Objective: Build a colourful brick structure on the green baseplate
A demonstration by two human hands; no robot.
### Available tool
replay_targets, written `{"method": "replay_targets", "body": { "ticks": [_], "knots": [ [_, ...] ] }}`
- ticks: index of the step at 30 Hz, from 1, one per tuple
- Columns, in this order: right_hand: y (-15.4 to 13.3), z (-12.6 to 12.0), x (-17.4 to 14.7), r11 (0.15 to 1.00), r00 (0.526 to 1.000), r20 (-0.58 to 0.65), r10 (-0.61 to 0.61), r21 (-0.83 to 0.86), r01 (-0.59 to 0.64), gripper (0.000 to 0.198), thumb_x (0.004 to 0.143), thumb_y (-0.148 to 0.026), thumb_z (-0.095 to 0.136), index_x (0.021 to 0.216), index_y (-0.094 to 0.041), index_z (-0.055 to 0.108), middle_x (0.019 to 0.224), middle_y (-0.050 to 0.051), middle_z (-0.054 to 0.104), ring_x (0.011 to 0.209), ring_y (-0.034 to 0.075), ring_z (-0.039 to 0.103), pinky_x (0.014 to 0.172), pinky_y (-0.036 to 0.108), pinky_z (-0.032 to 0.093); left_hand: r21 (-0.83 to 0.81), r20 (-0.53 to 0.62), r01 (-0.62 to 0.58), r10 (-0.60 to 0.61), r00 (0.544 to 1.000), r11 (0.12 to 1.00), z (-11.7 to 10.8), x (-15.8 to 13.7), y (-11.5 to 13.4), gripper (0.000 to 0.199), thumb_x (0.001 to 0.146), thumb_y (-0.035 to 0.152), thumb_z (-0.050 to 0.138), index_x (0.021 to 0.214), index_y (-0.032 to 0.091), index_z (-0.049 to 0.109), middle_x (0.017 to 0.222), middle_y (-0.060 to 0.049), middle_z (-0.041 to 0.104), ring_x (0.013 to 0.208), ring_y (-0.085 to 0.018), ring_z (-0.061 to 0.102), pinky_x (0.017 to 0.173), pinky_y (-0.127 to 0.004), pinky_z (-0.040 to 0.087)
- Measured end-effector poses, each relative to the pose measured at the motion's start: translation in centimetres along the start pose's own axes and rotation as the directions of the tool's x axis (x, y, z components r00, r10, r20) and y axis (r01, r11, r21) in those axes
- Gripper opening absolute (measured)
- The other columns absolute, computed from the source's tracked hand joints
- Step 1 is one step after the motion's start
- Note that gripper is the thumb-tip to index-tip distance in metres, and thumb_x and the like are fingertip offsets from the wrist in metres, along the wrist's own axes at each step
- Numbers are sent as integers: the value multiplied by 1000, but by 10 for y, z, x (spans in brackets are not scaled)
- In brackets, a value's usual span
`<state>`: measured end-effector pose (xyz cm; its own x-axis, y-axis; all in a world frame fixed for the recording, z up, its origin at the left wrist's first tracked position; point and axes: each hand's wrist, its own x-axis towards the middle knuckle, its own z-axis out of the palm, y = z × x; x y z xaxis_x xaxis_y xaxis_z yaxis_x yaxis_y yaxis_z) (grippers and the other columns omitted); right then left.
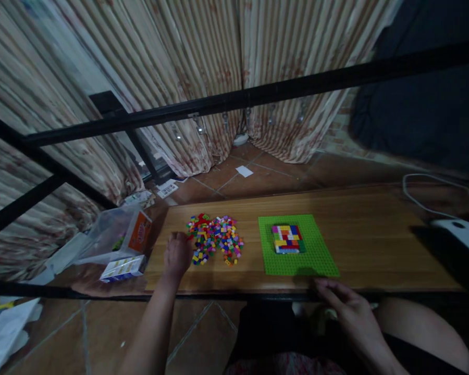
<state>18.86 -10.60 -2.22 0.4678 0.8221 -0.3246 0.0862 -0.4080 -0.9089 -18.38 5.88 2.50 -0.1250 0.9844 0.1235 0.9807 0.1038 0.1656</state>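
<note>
My left hand [179,254] is at the left side of a loose pile of small toy building bricks [219,237] in many colours. Its fingers are closed, and a red brick [189,237] shows at the fingertips. A green studded baseplate [320,255] lies right of the pile. On it sits a flat block of joined bricks [287,239] in red, yellow, white, blue and other colours. At the bench's front edge, just below the baseplate's near right corner, my right hand [346,304] has its fingers loosely stretched out, with nothing visible in them.
The narrow wooden bench [379,234] carries a white device [461,234] with a cable at its right end. A clear plastic tub [113,229] and a small box [123,268] stand at the left end. A black metal bar [258,96] crosses beyond the bench, before curtains [203,52].
</note>
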Motion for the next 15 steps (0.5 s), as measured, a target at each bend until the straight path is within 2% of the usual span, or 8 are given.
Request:
{"method": "replay_targets", "body": {
  "ticks": [3,5,6,8,10,13,15],
  "knots": [
    [-3,6,-4,998,998,20,-55,35,54,39,67,-53,69,85,-18,71,83,7,74,78,24,68,64,30,53,-94,-25,-13,11,1000,995,-16,-9,21,21,86,23,45,99,15,60,100,-12,63,96,-25,60,80,-33,46],
    [-7,13,-9,992,991,49,-122,41,120,36,73,-51,67,88,-19,71,86,7,73,80,23,67,67,30,53,-242,68,-58,77,995,969,-21,-24,47,20,87,24,43,97,18,59,87,-7,64,84,-21,62,74,-30,45],
    [-10,16,-11,986,984,67,-163,35,161,35,76,-51,65,90,-19,70,88,7,73,82,22,67,70,31,53,-338,116,-120,168,979,933,-21,-33,63,19,88,24,42,94,19,59,83,-4,64,79,-19,61,73,-29,45],
    [-17,23,-15,969,962,122,-245,-6,248,34,81,-48,61,99,-21,70,96,6,71,88,21,66,76,31,53,-538,253,-215,400,881,815,-17,-55,96,21,90,28,41,93,21,60,82,-2,65,76,-16,60,71,-27,43],
    [-26,28,-18,941,926,197,-321,-47,336,33,85,-45,58,108,-24,68,103,6,69,93,20,65,81,31,52,-677,319,-219,548,773,703,-9,-75,127,21,89,30,43,89,20,62,79,-1,64,73,-14,58,68,-25,43],
    [-36,29,-15,900,876,275,-397,-70,430,32,88,-42,55,113,-26,66,106,5,68,96,19,64,84,31,51,-800,370,-134,656,658,585,4,-92,160,23,89,34,45,90,19,63,79,0,63,72,-12,56,66,-23,42],
    [-40,26,-9,887,862,281,-421,-73,457,30,89,-41,54,110,-26,68,102,4,69,92,18,65,81,30,51,-837,390,-61,671,630,544,10,-94,172,24,89,35,46,89,18,63,79,0,63,71,-12,55,65,-23,42]
  ]
}}
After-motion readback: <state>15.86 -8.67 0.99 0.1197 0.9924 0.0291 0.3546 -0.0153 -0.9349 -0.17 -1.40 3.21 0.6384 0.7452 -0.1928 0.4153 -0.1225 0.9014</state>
